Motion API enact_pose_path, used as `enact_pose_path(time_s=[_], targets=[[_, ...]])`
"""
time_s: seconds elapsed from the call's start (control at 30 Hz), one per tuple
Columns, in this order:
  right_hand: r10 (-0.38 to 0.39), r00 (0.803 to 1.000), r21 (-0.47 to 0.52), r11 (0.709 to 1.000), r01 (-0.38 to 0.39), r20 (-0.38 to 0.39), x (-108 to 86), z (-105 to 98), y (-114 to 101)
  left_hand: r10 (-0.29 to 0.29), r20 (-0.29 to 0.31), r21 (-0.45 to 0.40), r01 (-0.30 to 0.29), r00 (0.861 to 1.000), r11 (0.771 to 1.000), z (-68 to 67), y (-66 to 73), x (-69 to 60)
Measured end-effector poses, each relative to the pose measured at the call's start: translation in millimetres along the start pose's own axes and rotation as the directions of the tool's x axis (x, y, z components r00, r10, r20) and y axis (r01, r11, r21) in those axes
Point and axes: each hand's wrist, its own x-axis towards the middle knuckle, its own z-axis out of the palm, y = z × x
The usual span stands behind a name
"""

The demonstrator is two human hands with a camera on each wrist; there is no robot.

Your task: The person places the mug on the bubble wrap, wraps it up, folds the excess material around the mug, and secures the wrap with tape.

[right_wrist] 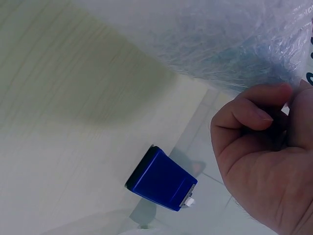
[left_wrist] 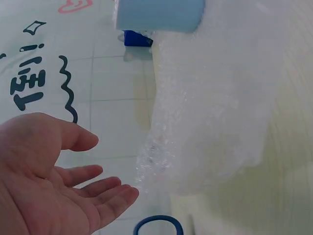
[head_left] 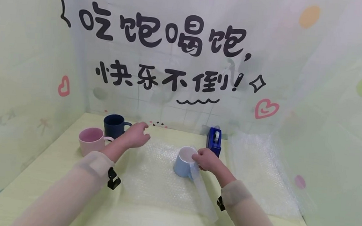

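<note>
A light blue mug (head_left: 181,166) with a white inside stands on a sheet of bubble wrap (head_left: 151,177). At its rim, my right hand (head_left: 208,159) pinches the right edge of the wrap, and a lifted strip (head_left: 204,198) slants down beside the mug's handle. The right wrist view shows the raised wrap (right_wrist: 220,44) against the curled fingers, the mug a faint blue behind it. My left hand (head_left: 136,136) hovers over the sheet's far left part, beside a navy mug (head_left: 113,125). In the left wrist view its fingers (left_wrist: 110,205) are loosely spread, holding nothing.
Left of the sheet, a pink mug (head_left: 90,141) stands in front of the navy one. A blue tape dispenser (head_left: 214,140) is behind my right hand. More bubble wrap (head_left: 258,174) lies at the right table edge. Printed curtains (head_left: 168,108) enclose the table's back and sides.
</note>
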Motion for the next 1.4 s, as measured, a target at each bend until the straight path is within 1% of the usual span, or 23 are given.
enact_pose_path(time_s=[0.07,0.1,0.13,0.23,0.27,0.33,0.4,0.47,0.5,0.57,0.63,0.7,0.77,0.83,0.93,1.03,1.13,1.2,1.23,1.27,1.3,1.33,1.4], targets=[[0.000,1.000,0.006,1.000,0.000,-0.001,0.5,2,0,-0.068,0.012,0.004,0.068,0.998,0.998,1.5,-9.5,0.0],[-0.002,1.000,0.008,1.000,0.002,-0.002,0.5,2,0,-0.105,0.021,0.000,0.105,0.994,0.994,3.2,-12.7,-0.4],[-0.006,1.000,0.009,1.000,0.006,-0.005,0.8,4,0,-0.142,0.033,-0.002,0.142,0.989,0.990,5.3,-15.2,-1.2],[-0.016,1.000,-0.002,1.000,0.016,-0.009,1.0,6,-1,-0.218,0.066,0.027,0.217,0.974,0.976,11.9,-20.9,-1.2],[-0.020,1.000,-0.008,1.000,0.020,-0.010,0.9,6,-1,-0.219,0.055,0.032,0.217,0.974,0.976,16.3,-27.7,2.4],[-0.023,1.000,-0.015,1.000,0.023,-0.008,0.7,6,-2,-0.207,0.032,0.022,0.207,0.978,0.978,18.7,-29.8,2.5],[-0.027,1.000,-0.024,0.999,0.027,-0.009,0.7,6,-2,-0.171,-0.008,-0.017,0.171,0.985,0.985,19.1,-30.6,2.5],[-0.028,1.000,-0.029,0.999,0.028,-0.009,0.8,5,-3,-0.116,-0.040,-0.054,0.114,0.992,0.992,17.6,-27.9,1.7],[-0.028,1.000,-0.031,0.999,0.028,-0.009,1.0,4,-4,-0.099,-0.036,-0.079,0.096,0.994,0.992,13.8,-19.2,-2.5],[-0.027,1.000,-0.028,0.999,0.027,-0.010,1.5,2,-4,-0.039,-0.034,-0.110,0.035,0.999,0.993,12.1,-11.5,-2.2],[-0.021,1.000,-0.015,1.000,0.021,-0.008,2.3,1,-4,0.017,-0.013,-0.145,-0.018,1.000,0.989,11.3,1.0,-2.2],[-0.017,1.000,-0.002,1.000,0.017,-0.003,2.9,1,-2,0.070,0.009,-0.200,-0.066,0.998,0.978,12.7,15.0,-2.2],[-0.015,1.000,0.003,1.000,0.015,-0.002,3.3,0,-1,0.113,0.032,-0.274,-0.100,0.993,0.957,16.4,29.8,-1.9],[-0.009,1.000,0.002,1.000,0.009,-0.004,3.4,0,1,0.148,0.054,-0.336,-0.122,0.988,0.934,22.2,44.2,-2.8],[-0.004,1.000,-0.010,1.000,0.004,-0.008,2.9,1,1,0.198,0.066,-0.380,-0.159,0.978,0.911,33.5,59.6,-3.0],[-0.006,1.000,-0.013,1.000,0.006,-0.008,1.9,1,-1,0.238,0.078,-0.374,-0.193,0.968,0.907,45.2,67.4,-3.0],[-0.025,1.000,-0.017,1.000,0.025,-0.005,0.8,1,-1,0.258,0.098,-0.347,-0.210,0.961,0.914,55.9,68.3,-2.6],[-0.044,0.999,-0.025,0.999,0.044,-0.005,0.8,1,0,0.278,0.125,-0.329,-0.225,0.952,0.917,61.5,66.6,-2.4],[-0.056,0.998,-0.030,0.998,0.056,-0.004,1.0,1,1,0.293,0.138,-0.306,-0.241,0.946,0.921,63.7,65.5,-2.6],[-0.066,0.998,-0.033,0.997,0.066,-0.003,1.3,1,2,0.321,0.152,-0.274,-0.272,0.935,0.922,65.7,64.2,-2.6],[-0.073,0.997,-0.037,0.997,0.073,-0.002,1.6,0,3,0.348,0.168,-0.232,-0.306,0.922,0.923,67.0,62.9,-3.1],[-0.078,0.997,-0.040,0.996,0.078,-0.001,1.6,0,3,0.379,0.183,-0.189,-0.346,0.907,0.919,68.2,61.8,-3.6],[-0.080,0.997,-0.050,0.996,0.080,0.006,1.2,-2,4,0.442,0.215,-0.074,-0.436,0.871,0.897,70.3,59.6,-4.5]])
